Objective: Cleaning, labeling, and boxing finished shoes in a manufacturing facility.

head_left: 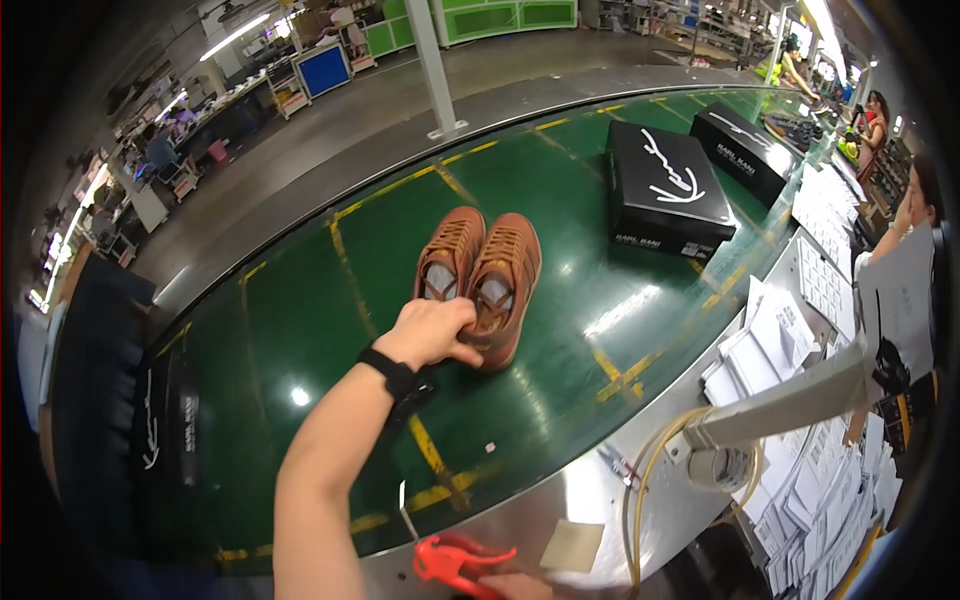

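Note:
A pair of reddish-brown lace-up sneakers (505, 275) stands side by side on the green conveyor belt (560, 420), toes pointing away from me. My left hand (430, 332), with a black watch on its wrist, is closed on the heel end of the pair, thumb and fingers at the inner heels. At the lower edge my right hand (515, 586) is partly cut off by the frame. It grips a red air blow gun (455, 563) whose thin bent nozzle points up toward the belt.
Two black shoe boxes (665, 185) sit on the belt at the far right, another black box (165, 420) at the left. Paper stacks (770, 340), a yellowish hose (640, 500) and a grey metal bar (780, 400) line the right side. A person (905, 215) is at the right.

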`<act>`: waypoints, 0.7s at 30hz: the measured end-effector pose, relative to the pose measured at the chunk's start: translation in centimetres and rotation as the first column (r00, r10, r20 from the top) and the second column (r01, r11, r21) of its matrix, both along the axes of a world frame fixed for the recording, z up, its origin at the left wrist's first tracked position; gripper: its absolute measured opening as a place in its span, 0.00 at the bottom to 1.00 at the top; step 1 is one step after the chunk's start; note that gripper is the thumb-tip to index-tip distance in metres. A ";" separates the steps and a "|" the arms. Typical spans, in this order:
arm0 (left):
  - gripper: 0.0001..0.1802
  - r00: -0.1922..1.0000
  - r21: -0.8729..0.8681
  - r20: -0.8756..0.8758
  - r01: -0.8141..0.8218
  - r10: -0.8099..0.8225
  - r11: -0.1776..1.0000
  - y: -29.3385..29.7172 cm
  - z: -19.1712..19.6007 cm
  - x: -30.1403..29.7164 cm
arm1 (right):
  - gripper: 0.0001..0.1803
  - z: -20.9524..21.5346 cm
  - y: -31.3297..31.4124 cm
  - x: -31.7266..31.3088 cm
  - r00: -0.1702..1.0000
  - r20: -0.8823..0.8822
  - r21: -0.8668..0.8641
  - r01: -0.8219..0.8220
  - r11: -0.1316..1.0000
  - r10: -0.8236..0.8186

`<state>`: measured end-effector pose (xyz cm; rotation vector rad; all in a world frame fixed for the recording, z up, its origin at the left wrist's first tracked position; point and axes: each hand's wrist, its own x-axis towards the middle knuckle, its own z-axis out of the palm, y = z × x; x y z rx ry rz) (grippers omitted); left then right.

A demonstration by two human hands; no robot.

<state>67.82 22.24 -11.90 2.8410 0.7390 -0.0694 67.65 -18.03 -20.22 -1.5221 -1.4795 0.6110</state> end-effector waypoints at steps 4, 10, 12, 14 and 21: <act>0.25 0.990 -0.009 -0.046 0.134 -0.134 0.991 -3.8 1.2 -9.8 | 0.37 1.6 -0.5 1.9 0.817 -0.576 -0.295 -0.180 0.939 -0.024; 0.25 0.983 -0.022 -0.175 0.046 -0.049 0.999 -10.4 1.9 -20.4 | 0.36 8.1 2.3 4.7 0.942 -0.311 -0.586 -0.292 0.756 0.124; 0.25 0.998 -0.003 -0.065 -0.005 0.005 1.000 -11.7 1.7 -20.6 | 0.31 7.6 2.6 5.0 0.996 -0.046 -0.414 -0.090 0.906 0.077; 0.24 0.998 -0.006 0.062 -0.013 0.014 1.000 -11.9 1.0 -20.6 | 0.29 6.6 3.8 5.6 0.998 0.061 -0.279 -0.010 0.960 0.029; 0.29 0.777 -0.091 0.029 -0.624 0.629 0.776 -11.0 -0.7 -18.2 | 0.20 7.8 5.8 4.5 0.999 -0.008 -0.345 -0.035 0.938 0.034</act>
